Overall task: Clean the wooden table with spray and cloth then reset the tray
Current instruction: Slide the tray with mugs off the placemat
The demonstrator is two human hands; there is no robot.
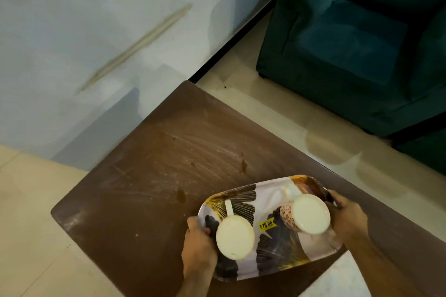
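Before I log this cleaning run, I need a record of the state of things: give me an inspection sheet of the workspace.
Surface: brown wooden table, dusty smears, crumbs and dark drips.
Job's things: patterned tray with yellow price sticker, carrying two white mugs; no spray or cloth in view.
Clutter: nothing seen beyond the crumbs and drips.
Grips: left hand grips the tray's left end; right hand grips its right end.
Cables: nothing seen.
Surroundings: pale wall with a scuff mark, tiled floor, teal sofa.
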